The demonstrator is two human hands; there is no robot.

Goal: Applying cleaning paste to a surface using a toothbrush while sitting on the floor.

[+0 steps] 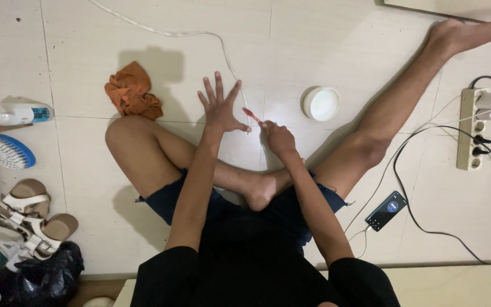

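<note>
I sit on a pale tiled floor with one leg folded and the other stretched out to the right. My left hand (220,105) is held out flat with the fingers spread, and it holds nothing. My right hand (278,138) is closed around a small red-handled brush (251,115), which points up and left toward the left hand. A round white tub (321,103) lies on the floor just right of the brush. A crumpled orange cloth (133,92) lies to the left, beyond my bent knee.
A white spray bottle (12,115), a blue scrub brush (7,151), sandals (32,216) and a black bag (49,276) crowd the left edge. At right are a power strip (471,129) with cables and a phone (386,211). A white cord (160,31) crosses the floor.
</note>
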